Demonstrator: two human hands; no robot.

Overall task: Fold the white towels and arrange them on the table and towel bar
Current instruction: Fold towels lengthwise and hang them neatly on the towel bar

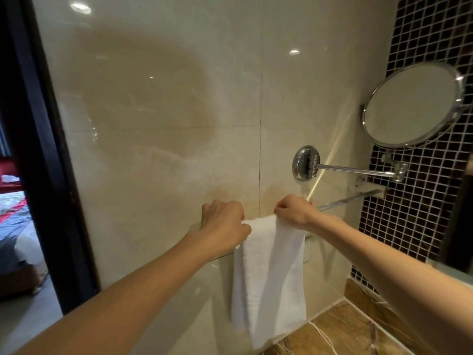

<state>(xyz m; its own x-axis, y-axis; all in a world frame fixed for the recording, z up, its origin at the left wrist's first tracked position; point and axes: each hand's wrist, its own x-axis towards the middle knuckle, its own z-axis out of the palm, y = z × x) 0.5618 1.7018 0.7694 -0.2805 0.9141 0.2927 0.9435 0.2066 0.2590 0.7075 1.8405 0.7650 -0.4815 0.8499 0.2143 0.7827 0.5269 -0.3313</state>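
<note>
A folded white towel (270,275) hangs over the chrome towel bar (345,200) on the beige tiled wall, its lower end reaching down to the counter. My left hand (224,221) grips the towel's top left edge at the bar. On the other side, my right hand (294,211) pinches the top right edge. The part of the bar under the towel and my hands is hidden.
A round chrome mirror (412,105) on a swing arm (355,171) juts from the wall just above the bar at right. A brown marble counter (343,331) lies below. Dark mosaic tiles (419,213) cover the right wall. A dark door frame (43,162) stands at left.
</note>
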